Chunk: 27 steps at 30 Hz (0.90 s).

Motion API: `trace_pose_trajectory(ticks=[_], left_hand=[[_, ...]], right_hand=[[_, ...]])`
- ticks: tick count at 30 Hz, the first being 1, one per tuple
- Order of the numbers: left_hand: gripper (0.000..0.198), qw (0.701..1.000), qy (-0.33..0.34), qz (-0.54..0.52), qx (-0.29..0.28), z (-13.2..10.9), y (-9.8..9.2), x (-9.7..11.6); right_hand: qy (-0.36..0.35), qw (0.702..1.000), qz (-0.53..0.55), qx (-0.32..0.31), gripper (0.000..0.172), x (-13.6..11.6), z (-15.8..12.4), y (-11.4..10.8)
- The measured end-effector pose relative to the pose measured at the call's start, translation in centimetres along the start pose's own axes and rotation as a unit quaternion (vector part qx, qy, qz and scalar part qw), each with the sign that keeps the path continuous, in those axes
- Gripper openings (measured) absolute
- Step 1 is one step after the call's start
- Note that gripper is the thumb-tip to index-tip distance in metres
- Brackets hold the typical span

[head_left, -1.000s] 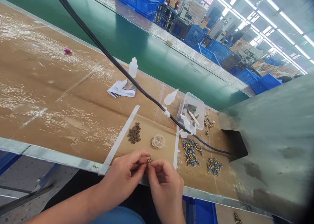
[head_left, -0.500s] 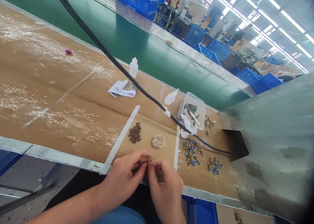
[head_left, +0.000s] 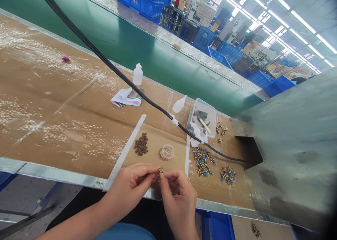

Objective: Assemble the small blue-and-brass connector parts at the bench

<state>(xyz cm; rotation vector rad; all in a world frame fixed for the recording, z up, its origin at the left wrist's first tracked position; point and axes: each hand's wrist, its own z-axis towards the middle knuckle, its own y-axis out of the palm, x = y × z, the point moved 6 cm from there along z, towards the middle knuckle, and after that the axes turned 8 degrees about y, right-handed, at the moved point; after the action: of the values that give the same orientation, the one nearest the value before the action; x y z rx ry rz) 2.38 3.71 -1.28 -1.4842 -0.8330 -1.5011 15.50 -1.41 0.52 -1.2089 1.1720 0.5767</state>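
My left hand [head_left: 129, 187] and my right hand [head_left: 179, 198] meet above the table's front edge, their fingertips pinching a tiny brass fitting [head_left: 161, 170]. Just beyond them, on a cardboard sheet [head_left: 52, 103], lies a heap of dark brown rings [head_left: 140, 144] beside a small clear round dish [head_left: 167, 151]. Two clusters of blue-and-brass connectors [head_left: 202, 161] [head_left: 228, 175] sit to the right. Loose brass parts [head_left: 221, 129] lie behind those. A clear plastic box [head_left: 201, 118] holds white and dark odds and ends.
A black cable [head_left: 147, 99] crosses the table above the parts into a grey metal hood [head_left: 289, 145] at right. Two dropper bottles [head_left: 137, 75] [head_left: 179, 104] and a rainbow ribbon cable [head_left: 126, 99] lie behind. A green conveyor belt [head_left: 105, 22] and blue crates [head_left: 142, 1] lie beyond.
The whole view has shifted slightly left and upward. Both hands stay together on the brass fitting, with my right fingers turned a little around it.
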Motion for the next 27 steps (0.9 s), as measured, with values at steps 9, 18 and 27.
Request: trace_pose_trajectory(ticks=[9, 18, 27], left_hand=[[0.024, 0.997, 0.047, 0.059, -0.027, 0.4, -0.1, 1.4], [0.022, 0.993, 0.076, 0.072, -0.046, 0.2, 0.0, 1.2], [0.023, 0.991, 0.086, 0.097, -0.043, 0.2, 0.0, 1.4]], right_hand=[[-0.100, 0.989, -0.100, 0.029, 0.011, -0.6, -0.4, 0.0], [-0.189, 0.965, -0.184, -0.006, 0.018, -1.2, -0.6, 0.3], [-0.200, 0.962, -0.188, 0.002, 0.018, -1.2, -0.8, 0.3]])
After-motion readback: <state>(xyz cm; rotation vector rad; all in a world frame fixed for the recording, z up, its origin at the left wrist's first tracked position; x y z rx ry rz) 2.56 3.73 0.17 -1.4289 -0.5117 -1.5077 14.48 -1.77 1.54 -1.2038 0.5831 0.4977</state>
